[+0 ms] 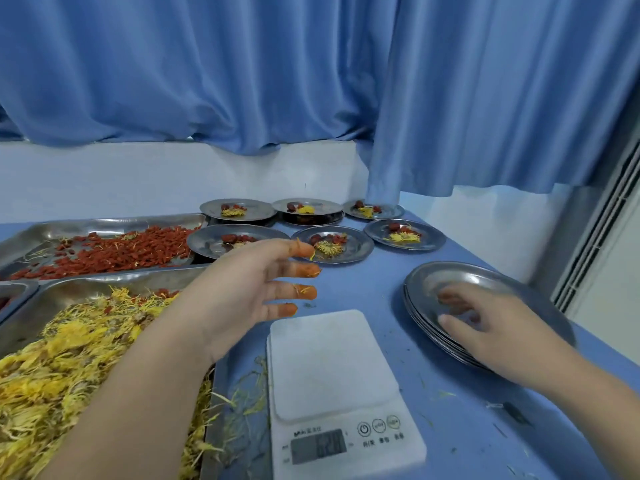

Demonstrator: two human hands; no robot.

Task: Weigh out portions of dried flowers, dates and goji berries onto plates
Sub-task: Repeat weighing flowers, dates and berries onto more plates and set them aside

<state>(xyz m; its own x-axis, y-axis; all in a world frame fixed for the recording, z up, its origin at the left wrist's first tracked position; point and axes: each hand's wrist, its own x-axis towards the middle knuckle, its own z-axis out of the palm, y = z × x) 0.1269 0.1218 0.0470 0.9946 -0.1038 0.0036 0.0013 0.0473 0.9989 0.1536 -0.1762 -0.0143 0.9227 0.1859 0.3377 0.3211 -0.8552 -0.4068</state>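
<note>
Blue curtains (311, 81) fill the upper half of the frame above a white wall, and a blue table (450, 393) runs across the lower half. Far left, a steel tray (86, 227) in the middle of the frame holds a spread of red goji berries (114, 252); below it, lower left, a second steel tray (104, 282) is heaped with yellow dried flowers (52, 368), loose petals spilling over its right edge onto the table. Left hand (242, 292) hovers just above and left of the scale, palm facing right, fingers spread wide and holding nothing, fingertips (304, 249) stained orange with bits of petal stuck on. Centre top of the table, six filled plates (346, 251) sit in two rows of three, each with a yellow flower and red pieces; dates cannot be told apart from berries at this size. Lower centre, a white kitchen scale (332, 375) has a bare platform, its display digits too blurred to read. Right of frame, a stack of empty steel plates (467, 275) lies near the table edge. Right hand (485, 327) rests on that stack, fingers curled loosely onto the top plate's surface, thumb at the near rim; motion blur, so cannot tell whether it actually grips the plate.
</note>
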